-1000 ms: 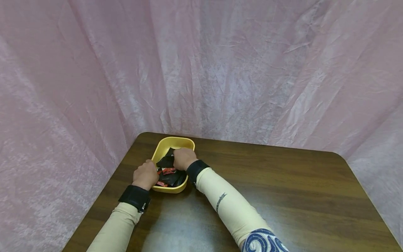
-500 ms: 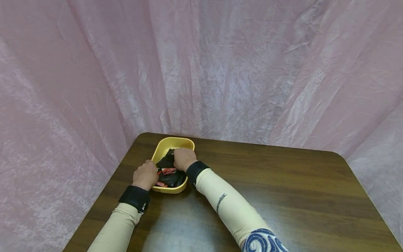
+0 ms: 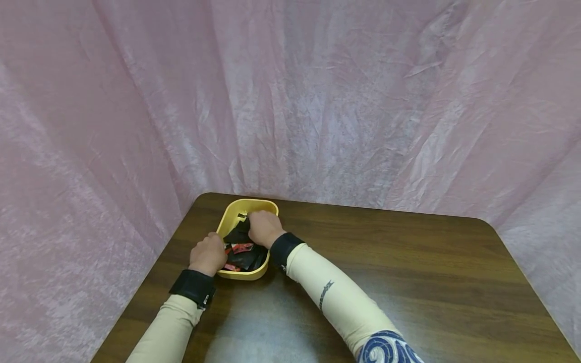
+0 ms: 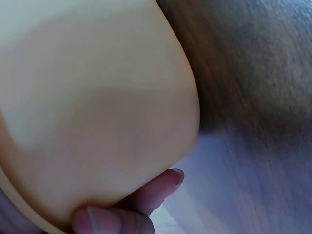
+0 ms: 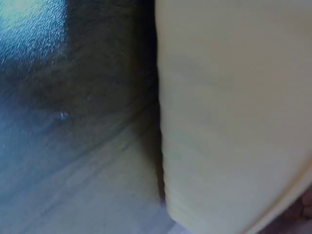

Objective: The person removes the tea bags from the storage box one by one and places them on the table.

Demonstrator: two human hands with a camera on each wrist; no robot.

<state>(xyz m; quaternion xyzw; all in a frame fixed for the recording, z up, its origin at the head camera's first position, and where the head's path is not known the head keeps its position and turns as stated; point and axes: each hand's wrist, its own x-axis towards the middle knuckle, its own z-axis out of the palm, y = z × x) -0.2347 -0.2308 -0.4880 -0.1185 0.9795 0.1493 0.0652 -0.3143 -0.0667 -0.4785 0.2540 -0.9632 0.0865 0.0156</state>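
A yellow plastic bin (image 3: 243,276) stands at the table's far left, holding several black packets (image 3: 245,259) and a few red-printed packets (image 3: 242,248). My left hand (image 3: 208,254) grips the bin's left side; the left wrist view shows a thumb (image 4: 100,222) on the bin's outer wall (image 4: 105,117) and a fingertip below its edge. My right hand (image 3: 265,229) reaches over the right rim, knuckles up, into the black packets. Its fingers are hidden there, so I cannot tell whether they hold one. The right wrist view is mostly the bin's outer wall (image 5: 234,107).
The bin stands on a brown wood-grain table (image 3: 399,262) with rounded far corners. A pink velvet curtain (image 3: 336,101) hangs behind and along the sides. Both wrists wear black bands (image 3: 286,248).
My right hand has shifted slightly within the bin, and the black packets beside it have changed position, with a small dark piece showing near the far end. The left hand keeps its grip.
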